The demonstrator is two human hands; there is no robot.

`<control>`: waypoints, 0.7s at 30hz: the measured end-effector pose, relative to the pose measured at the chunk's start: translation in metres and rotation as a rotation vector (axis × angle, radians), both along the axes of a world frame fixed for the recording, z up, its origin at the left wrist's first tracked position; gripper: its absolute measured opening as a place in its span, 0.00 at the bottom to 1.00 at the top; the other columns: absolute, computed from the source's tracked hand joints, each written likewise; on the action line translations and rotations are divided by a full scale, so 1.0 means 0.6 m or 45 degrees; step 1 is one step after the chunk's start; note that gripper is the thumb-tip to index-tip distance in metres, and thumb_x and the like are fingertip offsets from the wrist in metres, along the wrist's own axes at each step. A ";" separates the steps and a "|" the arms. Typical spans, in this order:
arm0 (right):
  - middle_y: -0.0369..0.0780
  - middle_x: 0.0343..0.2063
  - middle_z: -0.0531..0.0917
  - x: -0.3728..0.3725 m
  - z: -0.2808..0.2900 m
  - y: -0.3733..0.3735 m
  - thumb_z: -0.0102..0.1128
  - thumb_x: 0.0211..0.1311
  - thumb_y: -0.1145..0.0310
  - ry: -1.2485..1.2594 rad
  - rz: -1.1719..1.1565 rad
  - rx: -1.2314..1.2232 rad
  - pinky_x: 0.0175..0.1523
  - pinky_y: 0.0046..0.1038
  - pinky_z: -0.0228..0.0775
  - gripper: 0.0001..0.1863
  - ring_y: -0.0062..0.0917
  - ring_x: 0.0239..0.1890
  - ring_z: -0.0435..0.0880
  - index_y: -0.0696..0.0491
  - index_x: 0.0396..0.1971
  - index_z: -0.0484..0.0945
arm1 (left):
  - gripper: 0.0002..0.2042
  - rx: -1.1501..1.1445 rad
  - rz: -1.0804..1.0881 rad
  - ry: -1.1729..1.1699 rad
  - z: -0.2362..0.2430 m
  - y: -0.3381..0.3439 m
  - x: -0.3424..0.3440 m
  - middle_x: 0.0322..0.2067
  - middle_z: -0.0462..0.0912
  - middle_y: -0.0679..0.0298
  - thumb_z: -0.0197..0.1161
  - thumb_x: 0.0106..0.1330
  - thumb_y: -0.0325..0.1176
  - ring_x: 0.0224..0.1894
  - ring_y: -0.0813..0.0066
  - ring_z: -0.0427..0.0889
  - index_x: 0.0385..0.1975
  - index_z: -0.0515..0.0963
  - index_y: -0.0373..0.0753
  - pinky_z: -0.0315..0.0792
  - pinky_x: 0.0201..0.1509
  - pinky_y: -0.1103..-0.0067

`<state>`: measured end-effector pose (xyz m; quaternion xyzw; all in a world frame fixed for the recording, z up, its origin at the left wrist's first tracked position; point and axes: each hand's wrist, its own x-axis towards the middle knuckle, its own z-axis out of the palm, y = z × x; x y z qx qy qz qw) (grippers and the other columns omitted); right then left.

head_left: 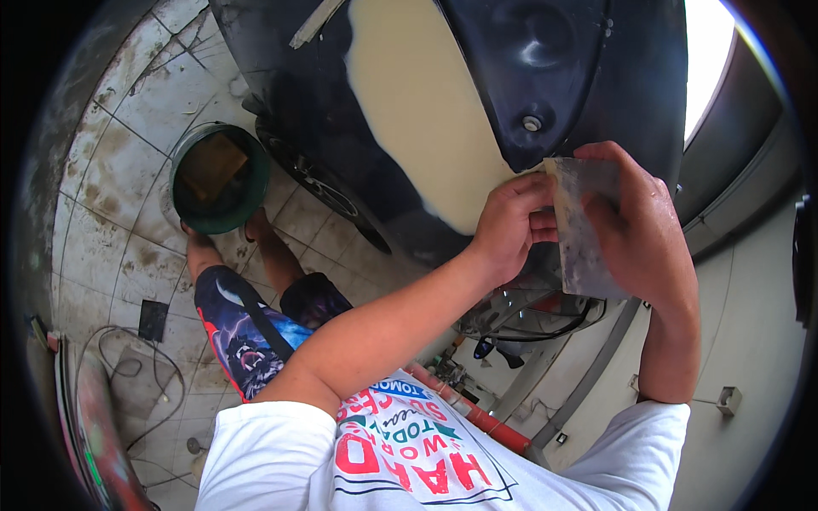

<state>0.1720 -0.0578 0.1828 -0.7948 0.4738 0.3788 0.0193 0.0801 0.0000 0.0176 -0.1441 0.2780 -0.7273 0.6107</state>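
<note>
My right hand (641, 223) grips a cloudy translucent plastic sheet (584, 247), thumb on its near face and fingers around its far edge. My left hand (514, 223) is closed at the sheet's left edge, with some fingertips partly hidden behind it. Cream-coloured paste shows along the sheet's upper left corner. Just beyond my hands is a dark car body panel (392, 183), which bears a broad smooth patch of cream filler (422, 111). To the right of the patch lies a glossy dark recess (537, 77) with a round fastener.
A green bucket (251, 204) with murky water and a brownish block (216, 166) stands on the dirty tiled floor (111, 192) at left. A car wheel (311, 183) is beside it. A cable (183, 375) lies at lower left. A pale strip (315, 24) rests on the panel.
</note>
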 end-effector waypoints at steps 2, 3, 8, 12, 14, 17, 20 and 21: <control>0.56 0.29 0.83 -0.001 -0.001 -0.002 0.52 0.61 0.77 0.005 -0.007 -0.022 0.50 0.45 0.72 0.17 0.55 0.39 0.83 0.61 0.51 0.75 | 0.11 -0.012 0.036 -0.007 -0.001 -0.001 0.001 0.43 0.87 0.65 0.53 0.79 0.36 0.40 0.72 0.88 0.52 0.78 0.40 0.81 0.47 0.73; 0.56 0.30 0.83 0.000 -0.002 -0.003 0.52 0.61 0.77 0.021 0.007 -0.033 0.50 0.45 0.72 0.17 0.55 0.40 0.82 0.61 0.51 0.75 | 0.11 -0.016 0.017 0.005 -0.002 -0.001 0.002 0.43 0.87 0.65 0.53 0.79 0.36 0.40 0.72 0.88 0.52 0.78 0.40 0.81 0.46 0.73; 0.54 0.34 0.84 0.008 -0.010 0.001 0.51 0.60 0.78 0.125 0.013 -0.018 0.52 0.42 0.73 0.18 0.51 0.42 0.83 0.61 0.51 0.76 | 0.11 0.021 -0.060 0.007 -0.008 0.002 0.004 0.42 0.87 0.66 0.54 0.78 0.36 0.39 0.74 0.88 0.52 0.78 0.41 0.80 0.43 0.74; 0.50 0.39 0.86 0.014 -0.010 0.006 0.50 0.59 0.80 0.047 -0.046 -0.049 0.54 0.34 0.76 0.19 0.40 0.41 0.87 0.60 0.51 0.77 | 0.11 0.007 0.015 0.068 -0.004 -0.001 0.007 0.38 0.86 0.67 0.55 0.78 0.38 0.31 0.77 0.86 0.49 0.80 0.40 0.79 0.37 0.78; 0.48 0.39 0.86 0.014 -0.008 0.009 0.51 0.59 0.79 0.016 -0.074 -0.106 0.54 0.33 0.76 0.20 0.35 0.41 0.87 0.60 0.52 0.78 | 0.11 -0.053 0.056 0.081 -0.002 -0.003 0.008 0.37 0.85 0.68 0.55 0.78 0.38 0.31 0.78 0.86 0.49 0.80 0.40 0.79 0.36 0.79; 0.54 0.37 0.85 0.012 -0.005 0.013 0.52 0.59 0.78 -0.038 0.020 -0.090 0.50 0.39 0.76 0.17 0.50 0.40 0.86 0.61 0.49 0.77 | 0.10 -0.033 0.023 0.017 -0.001 -0.003 0.010 0.40 0.87 0.66 0.53 0.79 0.37 0.36 0.73 0.88 0.51 0.78 0.41 0.80 0.41 0.75; 0.53 0.37 0.85 0.012 -0.002 0.014 0.52 0.58 0.77 -0.147 -0.024 -0.085 0.50 0.39 0.76 0.17 0.49 0.40 0.85 0.61 0.48 0.77 | 0.10 -0.033 0.110 0.019 -0.002 -0.001 0.014 0.40 0.87 0.66 0.53 0.79 0.37 0.35 0.73 0.88 0.50 0.78 0.40 0.80 0.41 0.75; 0.52 0.37 0.85 0.013 -0.002 0.014 0.52 0.58 0.77 -0.137 0.015 -0.069 0.50 0.37 0.76 0.18 0.45 0.41 0.85 0.61 0.49 0.78 | 0.11 -0.035 0.110 0.017 -0.003 0.000 0.015 0.40 0.87 0.65 0.53 0.79 0.37 0.35 0.73 0.88 0.50 0.78 0.40 0.80 0.41 0.75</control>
